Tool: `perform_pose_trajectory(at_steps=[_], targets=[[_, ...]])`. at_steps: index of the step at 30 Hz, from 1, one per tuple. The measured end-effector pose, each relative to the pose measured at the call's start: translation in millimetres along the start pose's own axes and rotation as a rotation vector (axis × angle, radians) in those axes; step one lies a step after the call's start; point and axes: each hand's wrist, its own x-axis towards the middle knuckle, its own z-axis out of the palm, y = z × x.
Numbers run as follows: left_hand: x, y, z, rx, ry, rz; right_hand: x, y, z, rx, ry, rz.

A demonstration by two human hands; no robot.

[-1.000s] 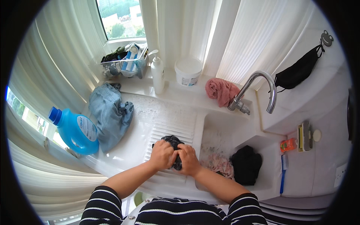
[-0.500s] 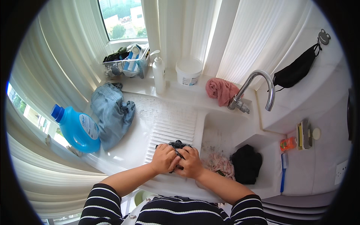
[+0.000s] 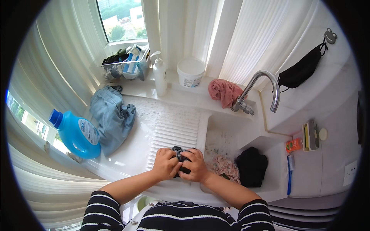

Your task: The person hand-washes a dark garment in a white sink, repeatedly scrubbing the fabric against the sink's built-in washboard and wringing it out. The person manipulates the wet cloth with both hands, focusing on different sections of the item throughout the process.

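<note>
My left hand point(image 3: 165, 163) and my right hand point(image 3: 195, 165) are pressed together on a small dark wet cloth point(image 3: 180, 152). Both grip it against the ribbed white washboard point(image 3: 175, 133) beside the sink. The cloth is bunched up and mostly hidden under my fingers. Soap suds speckle the board above my hands.
A sink basin point(image 3: 225, 138) on the right holds a pinkish patterned garment point(image 3: 224, 167) and a black garment point(image 3: 251, 165). A chrome tap point(image 3: 259, 90) curves over it. A blue detergent bottle point(image 3: 76, 133), blue jeans point(image 3: 111, 117), a pump bottle point(image 3: 159, 77), a white tub point(image 3: 190, 72) and a pink towel point(image 3: 224, 91) surround the board.
My hands have slid down the washboard toward me with the dark cloth, which is now more bunched between them.
</note>
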Motion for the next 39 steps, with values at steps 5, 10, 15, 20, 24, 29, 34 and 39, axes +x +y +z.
perform_pose_trajectory(at_steps=[5,10,15,20,24,29,34,39], targets=[[46.1,-44.1,32.7,0.077,-0.007,-0.348,42.1,54.1,25.6,-0.109,-0.011,0.246],[60.2,-62.4,31.4,0.106,0.117,-0.281,57.0,53.5,21.5,-0.052,0.125,0.376],[2.1,0.9,-22.0,-0.087,-0.089,-0.046,8.9,-14.3,-18.0,0.183,-0.063,-0.076],[17.8,-25.2,4.3,0.062,-0.021,-0.084,27.9,12.2,20.3,0.081,0.008,0.012],[64.7,-51.1,27.2,0.233,0.197,-0.432,68.1,44.0,36.5,-0.206,0.063,0.548],[15.4,-9.0,-2.3,0.154,-0.051,-0.274,20.2,-0.4,11.0,-0.111,-0.197,0.397],[-13.5,-6.2,-17.2,0.26,-0.132,0.117,-15.5,-6.2,13.3,-0.168,-0.067,0.03],[80.5,-47.3,5.0,0.173,-0.079,-0.54,69.9,45.3,26.3,-0.267,-0.051,0.521]])
